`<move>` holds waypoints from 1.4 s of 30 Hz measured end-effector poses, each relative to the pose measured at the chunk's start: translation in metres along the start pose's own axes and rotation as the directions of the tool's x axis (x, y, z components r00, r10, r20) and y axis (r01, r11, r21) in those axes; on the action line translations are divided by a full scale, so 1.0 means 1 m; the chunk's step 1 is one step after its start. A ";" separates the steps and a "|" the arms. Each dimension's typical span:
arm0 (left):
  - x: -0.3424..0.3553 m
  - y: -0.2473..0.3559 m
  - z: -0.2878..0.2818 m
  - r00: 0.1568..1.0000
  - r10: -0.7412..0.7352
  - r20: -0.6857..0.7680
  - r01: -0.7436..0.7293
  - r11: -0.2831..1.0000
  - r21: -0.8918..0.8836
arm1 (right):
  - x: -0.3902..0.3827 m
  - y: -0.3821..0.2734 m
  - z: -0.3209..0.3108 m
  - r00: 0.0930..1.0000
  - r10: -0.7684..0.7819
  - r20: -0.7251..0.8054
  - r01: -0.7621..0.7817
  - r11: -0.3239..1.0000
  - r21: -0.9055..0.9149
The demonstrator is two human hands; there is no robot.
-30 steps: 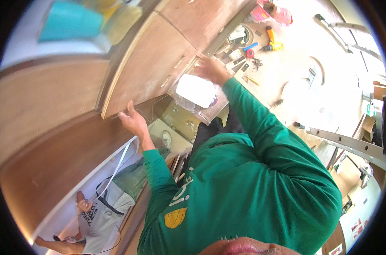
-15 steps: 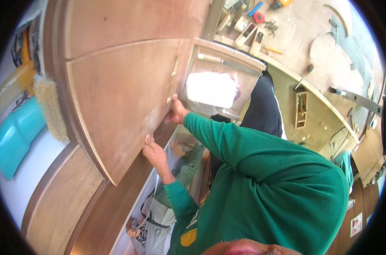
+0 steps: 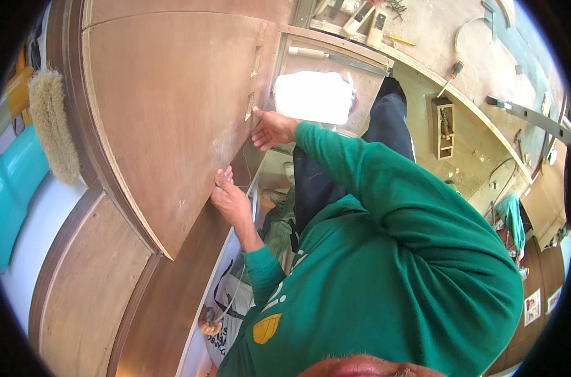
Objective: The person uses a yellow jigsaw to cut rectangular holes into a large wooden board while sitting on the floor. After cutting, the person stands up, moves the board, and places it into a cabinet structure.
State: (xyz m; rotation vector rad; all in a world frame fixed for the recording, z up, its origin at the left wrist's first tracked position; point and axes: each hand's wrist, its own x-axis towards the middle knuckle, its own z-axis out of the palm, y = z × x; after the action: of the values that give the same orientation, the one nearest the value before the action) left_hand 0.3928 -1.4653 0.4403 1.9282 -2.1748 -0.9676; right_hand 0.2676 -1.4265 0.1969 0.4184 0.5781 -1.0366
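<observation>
A broad brown wooden panel point(image 3: 153, 119) fills the upper left, with two narrow slots along its right side. My left hand point(image 3: 233, 202) grips its lower right edge, the thumb lying on the face and other fingers partly hidden at the edge. Farther up that edge, near the lower slot point(image 3: 250, 105), my right hand point(image 3: 276, 130) is open, its thumb at the edge and its fingers spread. A thin pale cord point(image 3: 245, 154) hangs in a loop between my hands; what holds its ends is unclear.
Beyond my right hand, a handsaw point(image 3: 342, 60) lies by a glaring white container point(image 3: 313, 97). A workbench at upper right bears a screwdriver point(image 3: 450, 78) and wooden planes point(image 3: 359, 17). A brush point(image 3: 54, 125) is at far left. Another person's hand point(image 3: 210, 323) shows below.
The view has shifted, and the panel and bench sit higher in it. My right hand has loosened from the panel edge and its fingers have spread. My left hand stays at the edge.
</observation>
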 end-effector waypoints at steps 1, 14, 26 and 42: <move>0.000 0.003 0.004 1.000 -0.004 -0.002 0.004 1.000 0.026 | -0.019 -0.010 -0.002 1.000 -0.028 -0.002 0.028 0.991 -0.127; 0.003 -0.008 0.008 0.993 -0.088 -0.076 0.094 0.993 0.068 | -0.188 0.095 -0.149 0.985 -0.072 0.159 0.054 0.992 0.114; -0.003 0.009 0.011 0.997 -0.069 0.029 0.064 0.983 0.170 | -0.165 0.141 -0.185 0.959 -0.199 0.201 0.213 0.976 -0.052; 0.008 -0.002 0.010 0.998 0.045 -0.035 -0.038 0.982 0.185 | -0.024 0.027 0.017 0.451 -0.825 0.341 0.009 -0.377 -0.926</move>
State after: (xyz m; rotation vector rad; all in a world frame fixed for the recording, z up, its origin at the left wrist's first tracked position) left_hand 0.3883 -1.4683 0.4289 1.9496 -2.3464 -0.7395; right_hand 0.2862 -1.4079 0.2272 -1.2491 2.1698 -0.9262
